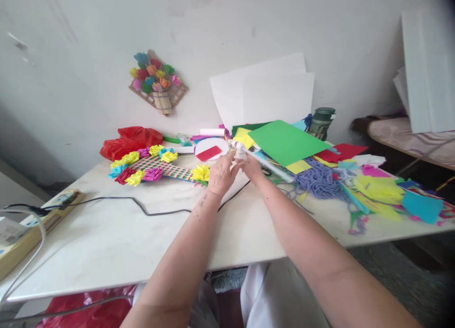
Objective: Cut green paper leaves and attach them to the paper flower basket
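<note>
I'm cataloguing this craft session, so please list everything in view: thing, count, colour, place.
table: one, white, centre
woven mat with paper flowers: one, multicoloured, table, left of the hands
flower plaque: one, multicoloured, wall
plastic bag: one, red, table's far left
cable: one, black, across table
green sheet: one, atop paper pile, right
white sheets: several, against wall
yarn: one bundle, purple, right
white stick: one, by right hand
left hand: on a small white item, identity unclear
right hand: same item
</note>
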The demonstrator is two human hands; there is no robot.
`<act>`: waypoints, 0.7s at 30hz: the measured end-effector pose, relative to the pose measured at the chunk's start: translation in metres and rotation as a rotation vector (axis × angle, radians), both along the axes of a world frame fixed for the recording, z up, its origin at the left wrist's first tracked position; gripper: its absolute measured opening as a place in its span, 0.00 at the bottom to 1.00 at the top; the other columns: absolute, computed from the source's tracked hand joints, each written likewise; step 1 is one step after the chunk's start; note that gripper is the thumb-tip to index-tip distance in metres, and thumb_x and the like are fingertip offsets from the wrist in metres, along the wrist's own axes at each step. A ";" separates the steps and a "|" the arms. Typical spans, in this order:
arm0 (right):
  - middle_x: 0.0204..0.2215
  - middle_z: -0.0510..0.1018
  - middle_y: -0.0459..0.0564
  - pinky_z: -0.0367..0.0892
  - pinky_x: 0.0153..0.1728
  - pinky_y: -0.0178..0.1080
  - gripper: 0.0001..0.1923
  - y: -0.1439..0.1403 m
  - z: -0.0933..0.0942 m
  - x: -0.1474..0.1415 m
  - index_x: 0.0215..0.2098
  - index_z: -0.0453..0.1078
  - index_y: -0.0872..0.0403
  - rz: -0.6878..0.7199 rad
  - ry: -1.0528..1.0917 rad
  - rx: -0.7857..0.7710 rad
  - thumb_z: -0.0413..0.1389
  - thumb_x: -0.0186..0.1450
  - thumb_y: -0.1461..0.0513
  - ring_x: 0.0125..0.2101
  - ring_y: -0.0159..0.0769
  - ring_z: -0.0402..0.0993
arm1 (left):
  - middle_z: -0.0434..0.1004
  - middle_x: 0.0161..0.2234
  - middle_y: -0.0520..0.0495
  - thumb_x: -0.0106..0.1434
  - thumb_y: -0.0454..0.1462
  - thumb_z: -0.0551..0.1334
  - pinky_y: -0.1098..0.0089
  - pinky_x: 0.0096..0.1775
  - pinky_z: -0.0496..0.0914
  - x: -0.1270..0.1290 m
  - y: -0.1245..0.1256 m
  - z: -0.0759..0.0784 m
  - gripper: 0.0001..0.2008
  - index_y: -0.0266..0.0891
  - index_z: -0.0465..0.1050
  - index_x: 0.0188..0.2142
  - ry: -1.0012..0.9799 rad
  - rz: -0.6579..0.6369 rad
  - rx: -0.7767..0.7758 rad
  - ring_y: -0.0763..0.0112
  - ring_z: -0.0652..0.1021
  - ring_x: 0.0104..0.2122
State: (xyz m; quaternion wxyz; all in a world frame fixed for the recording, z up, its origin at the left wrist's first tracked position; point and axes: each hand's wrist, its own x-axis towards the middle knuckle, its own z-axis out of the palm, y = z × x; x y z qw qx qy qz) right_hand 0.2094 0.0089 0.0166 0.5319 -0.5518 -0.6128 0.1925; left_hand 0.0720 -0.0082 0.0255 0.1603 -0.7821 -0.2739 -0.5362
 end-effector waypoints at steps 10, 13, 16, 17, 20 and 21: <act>0.14 0.68 0.39 0.57 0.14 0.32 0.13 -0.006 0.011 0.003 0.29 0.69 0.57 0.329 0.701 -0.124 0.58 0.43 0.63 0.11 0.24 0.56 | 0.74 0.31 0.48 0.59 0.34 0.54 0.75 0.31 0.67 -0.018 0.004 0.009 0.13 0.38 0.66 0.44 -0.446 0.097 -0.244 0.75 0.74 0.28; 0.14 0.68 0.39 0.56 0.12 0.32 0.12 -0.009 0.012 0.003 0.27 0.67 0.57 0.337 0.728 -0.152 0.59 0.44 0.61 0.10 0.23 0.54 | 0.75 0.30 0.50 0.59 0.34 0.52 0.73 0.34 0.67 -0.031 0.010 0.017 0.13 0.39 0.67 0.43 -0.586 0.176 -0.347 0.73 0.75 0.29; 0.13 0.68 0.39 0.55 0.12 0.31 0.13 -0.010 0.012 0.004 0.26 0.66 0.57 0.360 0.759 -0.176 0.62 0.45 0.60 0.09 0.21 0.53 | 0.77 0.30 0.50 0.57 0.34 0.53 0.69 0.40 0.67 -0.048 0.016 0.027 0.12 0.40 0.70 0.39 -0.667 0.327 -0.510 0.69 0.76 0.33; 0.13 0.67 0.39 0.55 0.12 0.31 0.13 -0.010 0.012 0.005 0.26 0.66 0.57 0.393 0.776 -0.187 0.62 0.45 0.60 0.09 0.21 0.52 | 0.77 0.32 0.49 0.55 0.34 0.54 0.67 0.42 0.67 -0.054 0.017 0.030 0.11 0.41 0.71 0.37 -0.639 0.365 -0.571 0.67 0.76 0.36; 0.13 0.66 0.39 0.56 0.14 0.30 0.12 -0.012 0.011 0.009 0.27 0.67 0.57 0.565 0.853 -0.279 0.61 0.48 0.60 0.09 0.19 0.49 | 0.76 0.37 0.46 0.52 0.35 0.56 0.61 0.46 0.66 -0.069 0.017 0.035 0.12 0.42 0.75 0.35 -0.457 0.472 -0.730 0.60 0.74 0.42; 0.13 0.66 0.39 0.56 0.14 0.30 0.11 -0.012 0.011 0.010 0.28 0.67 0.57 0.620 0.887 -0.328 0.60 0.49 0.60 0.10 0.19 0.49 | 0.76 0.39 0.45 0.51 0.35 0.57 0.60 0.46 0.66 -0.072 0.016 0.036 0.12 0.43 0.76 0.35 -0.396 0.486 -0.767 0.58 0.74 0.42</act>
